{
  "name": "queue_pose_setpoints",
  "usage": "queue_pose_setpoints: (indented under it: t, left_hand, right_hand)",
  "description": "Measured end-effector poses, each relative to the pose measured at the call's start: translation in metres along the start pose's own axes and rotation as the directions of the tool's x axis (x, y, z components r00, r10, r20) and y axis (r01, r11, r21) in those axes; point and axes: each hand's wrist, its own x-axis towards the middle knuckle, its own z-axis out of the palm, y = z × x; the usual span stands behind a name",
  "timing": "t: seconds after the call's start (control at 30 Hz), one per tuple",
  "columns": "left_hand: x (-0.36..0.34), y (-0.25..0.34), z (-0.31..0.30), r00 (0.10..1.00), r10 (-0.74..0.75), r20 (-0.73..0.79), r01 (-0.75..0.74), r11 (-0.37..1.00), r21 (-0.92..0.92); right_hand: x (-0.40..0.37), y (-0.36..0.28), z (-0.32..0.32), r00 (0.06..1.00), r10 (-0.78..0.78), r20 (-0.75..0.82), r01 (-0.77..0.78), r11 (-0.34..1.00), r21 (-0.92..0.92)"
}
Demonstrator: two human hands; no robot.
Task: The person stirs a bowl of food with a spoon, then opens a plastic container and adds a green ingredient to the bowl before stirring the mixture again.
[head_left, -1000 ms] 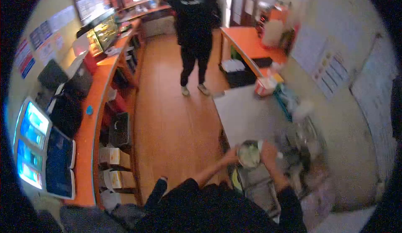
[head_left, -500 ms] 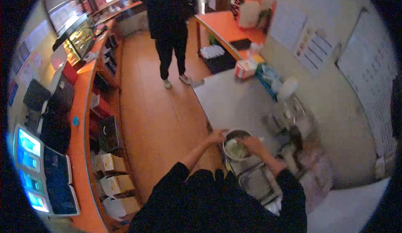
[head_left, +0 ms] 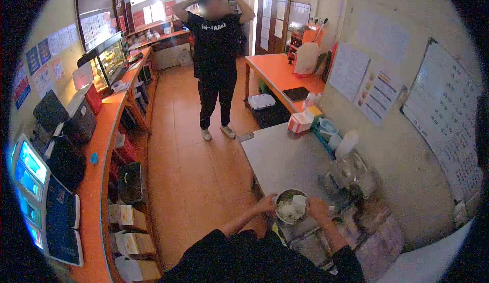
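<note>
A round metal bowl [head_left: 279,217] with white food [head_left: 290,211], which looks like rice, is at the near edge of the steel counter. My left hand [head_left: 266,204] is closed on the bowl's left rim. At the right side of the bowl, my right hand [head_left: 318,209] is closed around something white, likely a scoop or spoon [head_left: 299,200], whose end is over the food. Its handle is mostly hidden by my fingers. Metal trays [head_left: 310,247] lie just below the bowl.
Across the room a person [head_left: 216,49] in black stands with both arms raised to the head. The steel counter [head_left: 275,150] carries a tissue box [head_left: 300,121], a teal basket [head_left: 323,138] and a clear container [head_left: 356,171]. An orange counter [head_left: 97,181] with screens runs along the left.
The view has tilted up, so the bowl and my hands sit lower in it. The white utensil now shows in the bowl. The other person's raised arms are now visible.
</note>
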Motion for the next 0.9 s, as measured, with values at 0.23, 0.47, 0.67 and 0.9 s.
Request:
queue_pose_setpoints:
  t: [0.23, 0.47, 0.67, 0.9]
  left_hand:
    - [-0.002, -0.023, 0.043, 0.939, 0.294, -0.18, -0.307, 0.95, -0.049]
    - [0.002, -0.048, 0.078, 0.914, 0.108, -0.39, -0.155, 0.984, -0.091]
    - [-0.026, 0.003, 0.055, 0.957, 0.081, -0.28, -0.192, 0.897, -0.398]
    - [0.007, -0.035, 0.077, 0.938, 0.163, -0.307, -0.252, 0.927, -0.277]
  right_hand:
    - [0.013, -0.033, 0.004, 0.953, 0.2, 0.228, -0.194, 0.98, -0.045]
    - [0.028, -0.045, 0.031, 0.991, 0.131, 0.034, -0.129, 0.989, -0.07]
    - [0.047, -0.044, 0.064, 0.998, 0.043, -0.036, -0.049, 0.977, -0.207]
    - [0.026, -0.057, -0.016, 0.983, 0.165, 0.083, -0.156, 0.982, -0.106]
